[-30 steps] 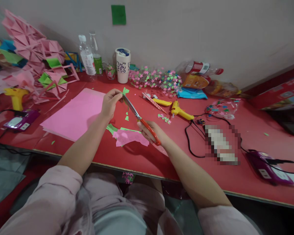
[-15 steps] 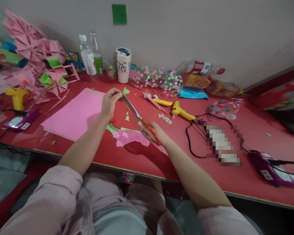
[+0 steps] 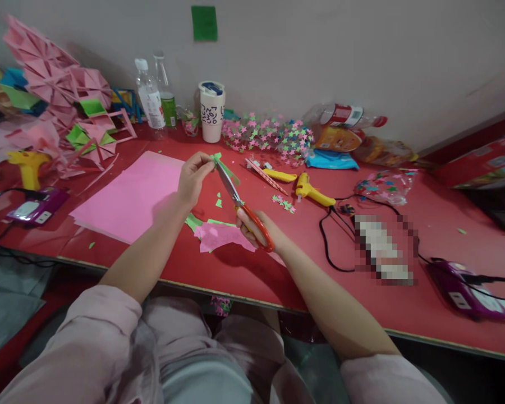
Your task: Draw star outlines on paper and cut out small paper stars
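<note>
My left hand (image 3: 196, 175) pinches a small piece of green paper (image 3: 217, 158) above the red table. Orange-handled scissors (image 3: 247, 211) are in my right hand (image 3: 258, 229), their blades pointing up and left with the tips at the green paper beside my left fingertips. Below the blades lie small green scraps (image 3: 219, 201). Under my right hand, cut pink paper (image 3: 223, 237) overlaps some green paper (image 3: 194, 223). A stack of pink sheets (image 3: 130, 191) lies left, partly behind my left forearm.
A yellow glue gun (image 3: 313, 192), a yellow cutter (image 3: 280, 176) and small paper stars (image 3: 283, 203) lie to the right. Along the wall stand a white cup (image 3: 212, 115) and bottles (image 3: 150, 98). Black cords run to a purple box (image 3: 465, 289). Pink folded-paper work (image 3: 59, 78) fills the back left.
My left hand has shifted slightly right and turned the green paper against the blades. The scissors have opened a little wider at the handles. A green strip now shows behind the blades.
</note>
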{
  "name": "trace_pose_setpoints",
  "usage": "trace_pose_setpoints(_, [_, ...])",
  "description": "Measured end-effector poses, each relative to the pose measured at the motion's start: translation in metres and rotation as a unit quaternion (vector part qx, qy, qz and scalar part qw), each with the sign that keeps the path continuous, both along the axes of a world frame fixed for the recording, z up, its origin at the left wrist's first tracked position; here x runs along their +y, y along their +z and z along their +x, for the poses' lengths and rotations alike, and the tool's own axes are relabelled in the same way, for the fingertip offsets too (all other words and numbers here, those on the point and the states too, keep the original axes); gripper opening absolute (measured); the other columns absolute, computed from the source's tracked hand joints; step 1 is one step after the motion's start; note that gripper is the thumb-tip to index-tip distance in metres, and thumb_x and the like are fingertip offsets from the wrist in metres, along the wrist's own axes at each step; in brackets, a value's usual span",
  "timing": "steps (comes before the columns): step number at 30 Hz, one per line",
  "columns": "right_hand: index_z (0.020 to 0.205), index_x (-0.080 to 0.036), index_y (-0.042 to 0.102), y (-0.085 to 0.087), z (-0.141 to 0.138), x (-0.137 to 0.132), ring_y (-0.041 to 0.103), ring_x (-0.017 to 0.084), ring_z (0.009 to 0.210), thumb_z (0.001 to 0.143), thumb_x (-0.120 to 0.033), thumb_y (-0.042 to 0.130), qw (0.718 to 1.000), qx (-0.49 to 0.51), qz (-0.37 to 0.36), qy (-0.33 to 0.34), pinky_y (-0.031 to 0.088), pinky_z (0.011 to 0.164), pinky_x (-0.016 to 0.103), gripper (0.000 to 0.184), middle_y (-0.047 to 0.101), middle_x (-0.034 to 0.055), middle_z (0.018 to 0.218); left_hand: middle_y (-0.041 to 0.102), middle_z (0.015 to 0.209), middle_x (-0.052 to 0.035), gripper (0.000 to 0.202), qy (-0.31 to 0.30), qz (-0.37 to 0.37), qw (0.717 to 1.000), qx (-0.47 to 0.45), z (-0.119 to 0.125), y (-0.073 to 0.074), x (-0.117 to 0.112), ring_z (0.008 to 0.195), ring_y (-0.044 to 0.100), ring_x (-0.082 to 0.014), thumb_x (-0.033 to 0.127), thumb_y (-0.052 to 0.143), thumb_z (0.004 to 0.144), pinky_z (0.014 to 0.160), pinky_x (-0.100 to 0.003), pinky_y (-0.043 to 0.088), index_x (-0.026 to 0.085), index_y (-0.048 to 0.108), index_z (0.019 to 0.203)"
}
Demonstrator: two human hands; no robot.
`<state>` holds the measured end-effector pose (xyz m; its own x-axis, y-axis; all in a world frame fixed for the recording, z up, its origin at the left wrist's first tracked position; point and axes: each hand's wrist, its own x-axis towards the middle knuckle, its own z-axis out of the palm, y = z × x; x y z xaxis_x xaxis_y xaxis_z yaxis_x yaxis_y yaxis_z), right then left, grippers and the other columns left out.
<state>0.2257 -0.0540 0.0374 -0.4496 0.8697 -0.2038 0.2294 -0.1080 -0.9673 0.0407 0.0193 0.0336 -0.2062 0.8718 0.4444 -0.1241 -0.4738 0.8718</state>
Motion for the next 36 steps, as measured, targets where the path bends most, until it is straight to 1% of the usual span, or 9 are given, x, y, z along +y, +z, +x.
trace_pose_setpoints(2, [0.069, -0.020, 0.043, 0.000, 0.000, -0.001, 0.029, 0.004, 0.028, 0.084, -0.060, 0.049, 1.000, 0.002, 0.001, -0.001, 0.026, 0.027, 0.017, 0.044, 0.033, -0.0106, 0.040, 0.053, 0.067, 0.0028, 0.009, 0.001, -0.001, 1.000, 0.000, 0.000, -0.001, 0.001, 0.070, 0.053, -0.0097, 0.015, 0.056, 0.074, 0.074, -0.023, 0.044, 0.019, 0.055, 0.066])
trace_pose_setpoints(5, [0.069, -0.019, 0.043, 0.001, 0.000, 0.000, 0.029, 0.004, 0.028, 0.085, -0.059, 0.048, 1.000, 0.006, 0.002, 0.004, 0.026, 0.028, 0.017, 0.043, 0.033, -0.0107, 0.040, 0.059, 0.089, -0.0001, 0.007, 0.014, 0.008, 1.000, -0.006, -0.001, -0.003, 0.002, 0.089, 0.056, -0.0115, 0.014, 0.058, 0.072, 0.085, -0.024, 0.043, 0.019, 0.056, 0.068])
trace_pose_setpoints(7, [0.069, -0.019, 0.043, 0.001, 0.001, 0.001, 0.030, 0.004, 0.028, 0.085, -0.059, 0.049, 1.000, 0.009, -0.006, 0.008, 0.026, 0.028, 0.017, 0.043, 0.033, -0.0106, 0.039, 0.060, 0.096, -0.0008, 0.006, -0.007, 0.018, 1.000, -0.012, -0.002, -0.003, 0.003, 0.094, 0.057, -0.0126, 0.014, 0.058, 0.071, 0.089, -0.026, 0.043, 0.019, 0.057, 0.068])
trace_pose_setpoints(10, [0.068, -0.019, 0.043, 0.002, 0.002, 0.002, 0.029, 0.004, 0.027, 0.084, -0.058, 0.050, 1.000, 0.006, -0.015, 0.007, 0.026, 0.027, 0.017, 0.043, 0.033, -0.0105, 0.039, 0.060, 0.079, 0.0007, 0.006, -0.064, 0.019, 0.997, -0.026, -0.003, -0.003, 0.004, 0.081, 0.058, -0.0121, 0.015, 0.055, 0.073, 0.085, -0.029, 0.044, 0.019, 0.056, 0.069])
trace_pose_setpoints(13, [0.067, -0.019, 0.043, 0.003, 0.000, 0.001, 0.028, 0.004, 0.027, 0.086, -0.056, 0.049, 1.000, -0.002, -0.014, 0.001, 0.025, 0.028, 0.016, 0.042, 0.032, -0.0108, 0.037, 0.057, 0.070, 0.0025, 0.007, -0.071, 0.020, 0.996, -0.039, -0.003, -0.004, 0.005, 0.072, 0.056, -0.0107, 0.015, 0.055, 0.073, 0.082, -0.028, 0.044, 0.019, 0.056, 0.067])
trace_pose_setpoints(17, [0.067, -0.020, 0.043, 0.005, -0.005, -0.004, 0.027, 0.004, 0.027, 0.086, -0.055, 0.048, 1.000, -0.001, -0.022, -0.018, 0.025, 0.027, 0.017, 0.041, 0.032, -0.0107, 0.038, 0.056, 0.069, 0.0028, 0.006, -0.070, 0.018, 0.996, -0.046, -0.002, -0.005, 0.005, 0.071, 0.055, -0.0102, 0.015, 0.055, 0.072, 0.078, -0.026, 0.044, 0.019, 0.056, 0.067])
trace_pose_setpoints(21, [0.068, -0.020, 0.042, 0.004, -0.008, -0.008, 0.027, 0.004, 0.026, 0.087, -0.055, 0.047, 1.000, 0.000, -0.010, -0.026, 0.024, 0.028, 0.017, 0.040, 0.032, -0.0108, 0.037, 0.057, 0.070, 0.0026, 0.005, -0.074, 0.009, 0.996, -0.048, 0.000, -0.005, 0.003, 0.070, 0.055, -0.0099, 0.016, 0.055, 0.073, 0.074, -0.026, 0.045, 0.019, 0.056, 0.069])
trace_pose_setpoints(32, [0.066, -0.021, 0.038, 0.005, -0.009, -0.010, 0.029, 0.005, 0.025, 0.088, -0.053, 0.045, 0.999, -0.030, 0.021, -0.032, 0.025, 0.029, 0.017, 0.040, 0.032, -0.0102, 0.035, 0.056, 0.070, 0.0028, 0.006, -0.076, 0.007, 0.995, -0.067, 0.001, -0.004, 0.004, 0.071, 0.056, -0.0089, 0.014, 0.056, 0.073, 0.074, -0.024, 0.045, 0.018, 0.056, 0.068])
trace_pose_setpoints(36, [0.067, -0.021, 0.038, 0.005, -0.009, -0.009, 0.028, 0.005, 0.025, 0.088, -0.051, 0.046, 0.999, -0.023, 0.010, -0.037, 0.024, 0.028, 0.017, 0.038, 0.031, -0.0111, 0.035, 0.055, 0.069, 0.0031, 0.006, -0.079, 0.006, 0.994, -0.071, 0.001, -0.003, 0.003, 0.069, 0.055, -0.0085, 0.015, 0.056, 0.073, 0.074, -0.024, 0.046, 0.018, 0.056, 0.068])
